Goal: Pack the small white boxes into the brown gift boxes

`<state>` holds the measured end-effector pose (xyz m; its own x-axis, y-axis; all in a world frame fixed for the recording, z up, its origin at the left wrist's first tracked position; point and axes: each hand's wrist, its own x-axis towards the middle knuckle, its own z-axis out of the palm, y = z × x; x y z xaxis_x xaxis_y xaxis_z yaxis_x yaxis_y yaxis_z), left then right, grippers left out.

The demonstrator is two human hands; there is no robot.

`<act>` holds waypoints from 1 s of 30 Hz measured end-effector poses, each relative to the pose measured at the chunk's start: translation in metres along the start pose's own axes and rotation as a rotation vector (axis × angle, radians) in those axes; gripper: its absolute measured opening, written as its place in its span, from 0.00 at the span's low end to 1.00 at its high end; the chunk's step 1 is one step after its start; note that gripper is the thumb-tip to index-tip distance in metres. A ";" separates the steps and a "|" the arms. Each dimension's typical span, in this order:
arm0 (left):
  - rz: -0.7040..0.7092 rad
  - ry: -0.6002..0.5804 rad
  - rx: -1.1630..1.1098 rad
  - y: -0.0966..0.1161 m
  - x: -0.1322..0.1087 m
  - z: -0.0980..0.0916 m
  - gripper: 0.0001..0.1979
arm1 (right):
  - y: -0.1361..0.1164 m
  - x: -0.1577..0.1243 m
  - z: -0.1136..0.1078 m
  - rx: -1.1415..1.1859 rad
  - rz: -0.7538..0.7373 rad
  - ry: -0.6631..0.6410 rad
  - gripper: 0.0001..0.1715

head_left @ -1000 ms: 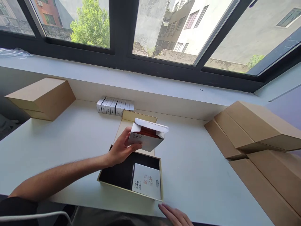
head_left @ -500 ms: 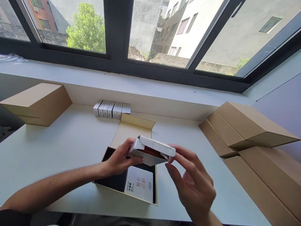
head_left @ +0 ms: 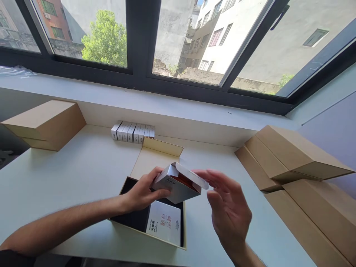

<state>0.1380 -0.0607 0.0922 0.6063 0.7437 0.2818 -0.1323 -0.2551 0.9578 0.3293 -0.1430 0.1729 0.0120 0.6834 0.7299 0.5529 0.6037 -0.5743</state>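
My left hand (head_left: 148,189) grips a small white tea carton (head_left: 180,187), tilted, with its end flap lifted and something reddish-brown showing inside. At the flap's outer side is my right hand (head_left: 229,200), its thumb and fingers apart, the fingertips partly hidden behind the flap; whether they touch it I cannot tell. Below the carton stands an opened gift box (head_left: 150,234) with a dark lining, its cream lid (head_left: 161,146) folded back. A white carton (head_left: 164,222) printed with Chinese characters lies in the box's right compartment. My left forearm crosses the left part of the box.
Several small white cartons (head_left: 132,132) stand in a row against the back wall. One brown box (head_left: 46,124) is at the back left, and stacked brown boxes (head_left: 294,159) fill the right side of the white table (head_left: 91,167). Windows rise behind the sill.
The carton has tilted further, showing more of its printed front. My right hand has let its fingers spread and no longer pinches the flap's corner. The view has shifted slightly.
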 end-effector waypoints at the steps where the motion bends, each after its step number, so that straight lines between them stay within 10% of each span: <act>1: 0.003 0.006 0.022 0.000 0.000 0.000 0.19 | 0.000 0.002 0.000 -0.028 -0.005 -0.024 0.14; 16: 0.001 0.067 0.152 0.006 0.001 -0.001 0.21 | -0.001 0.005 0.009 -0.144 0.048 -0.022 0.17; 30: 0.091 0.025 0.123 0.009 -0.001 -0.004 0.21 | 0.008 -0.004 0.004 -0.165 -0.251 -0.233 0.27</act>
<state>0.1335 -0.0612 0.1011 0.5761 0.7289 0.3699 -0.0877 -0.3948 0.9146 0.3299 -0.1393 0.1637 -0.3203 0.6089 0.7257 0.6418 0.7029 -0.3065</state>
